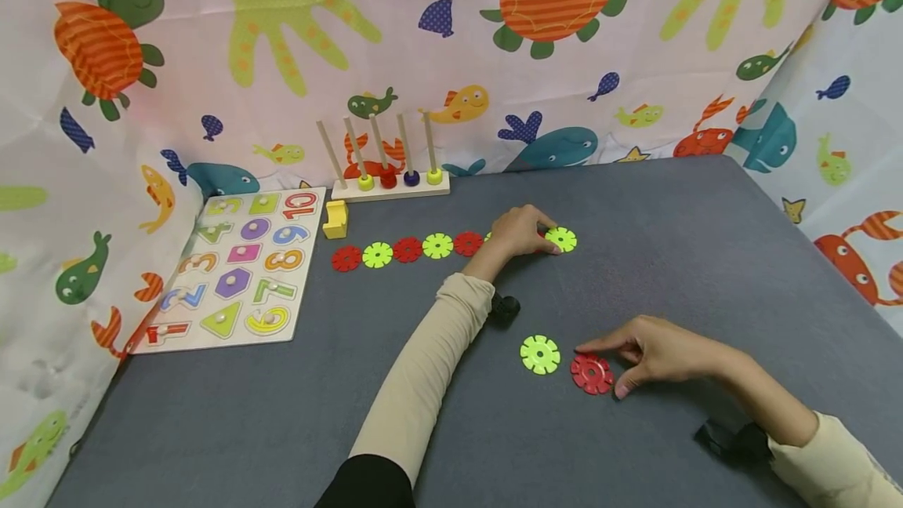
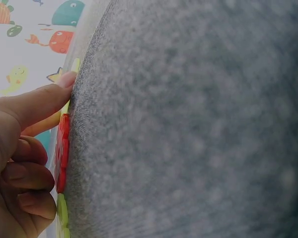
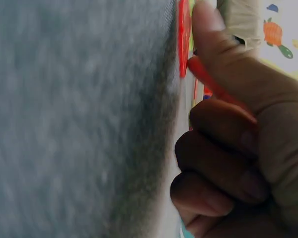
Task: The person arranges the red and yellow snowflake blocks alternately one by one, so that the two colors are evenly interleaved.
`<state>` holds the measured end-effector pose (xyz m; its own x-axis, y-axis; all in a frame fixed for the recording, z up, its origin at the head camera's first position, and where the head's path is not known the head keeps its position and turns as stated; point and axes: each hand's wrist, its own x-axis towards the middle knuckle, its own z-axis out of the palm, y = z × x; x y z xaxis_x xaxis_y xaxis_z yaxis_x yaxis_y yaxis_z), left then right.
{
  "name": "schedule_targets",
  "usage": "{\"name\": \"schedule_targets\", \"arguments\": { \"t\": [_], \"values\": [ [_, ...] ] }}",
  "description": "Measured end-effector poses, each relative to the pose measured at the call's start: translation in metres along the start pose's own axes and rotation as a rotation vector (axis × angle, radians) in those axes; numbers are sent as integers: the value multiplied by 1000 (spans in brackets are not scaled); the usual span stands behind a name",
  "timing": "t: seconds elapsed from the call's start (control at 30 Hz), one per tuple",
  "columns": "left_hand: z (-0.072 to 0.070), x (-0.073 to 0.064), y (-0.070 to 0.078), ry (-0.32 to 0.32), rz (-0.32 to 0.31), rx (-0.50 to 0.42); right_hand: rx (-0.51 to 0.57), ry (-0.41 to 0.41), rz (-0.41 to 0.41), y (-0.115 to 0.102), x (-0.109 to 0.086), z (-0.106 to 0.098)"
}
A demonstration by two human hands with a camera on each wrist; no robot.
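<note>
My left hand (image 1: 520,231) pinches a yellow-green notched flower disc (image 1: 561,239) at the right end of a row. In the left wrist view, a red disc (image 2: 62,153) lies beside it near the curled fingers; the hand hides part of the row in the head view. Nearer the front, my right hand (image 1: 666,350) has thumb and forefinger around the edge of another red flower disc (image 1: 592,374), which lies flat on the table; its other fingers are curled. Just left of that disc lies a loose yellow-green disc (image 1: 540,355).
Red and yellow-green discs alternate leftward, ending at a red disc (image 1: 346,259). A yellow block (image 1: 335,219), a peg stand (image 1: 390,188) with rings and a number-and-shape puzzle board (image 1: 243,265) stand at the back left. A printed cloth (image 1: 423,61) hangs behind the grey table (image 1: 282,414).
</note>
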<state>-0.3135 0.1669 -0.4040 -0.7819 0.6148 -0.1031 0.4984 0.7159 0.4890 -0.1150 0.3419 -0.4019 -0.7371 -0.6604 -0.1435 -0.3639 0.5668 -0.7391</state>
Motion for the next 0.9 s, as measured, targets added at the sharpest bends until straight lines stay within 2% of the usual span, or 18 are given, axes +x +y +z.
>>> {"name": "schedule_targets", "arguments": {
  "t": [0.1, 0.3, 0.4, 0.73, 0.9],
  "values": [
    [0, -1, -1, -1, -4, -4, -3, -1, 0, 1, 1, 3],
    [0, 0, 0, -6, -8, -4, 35, 9, -55, 2, 5, 5],
    [0, 1, 0, -6, -10, -7, 36, 23, -50, 2, 5, 5],
    [0, 2, 0, -5, -20, -4, -70, 100, -100, 3, 5, 8],
    [1, 2, 0, -1, -25, -5, -65, 107, -109, 4, 5, 9]
  ]
}}
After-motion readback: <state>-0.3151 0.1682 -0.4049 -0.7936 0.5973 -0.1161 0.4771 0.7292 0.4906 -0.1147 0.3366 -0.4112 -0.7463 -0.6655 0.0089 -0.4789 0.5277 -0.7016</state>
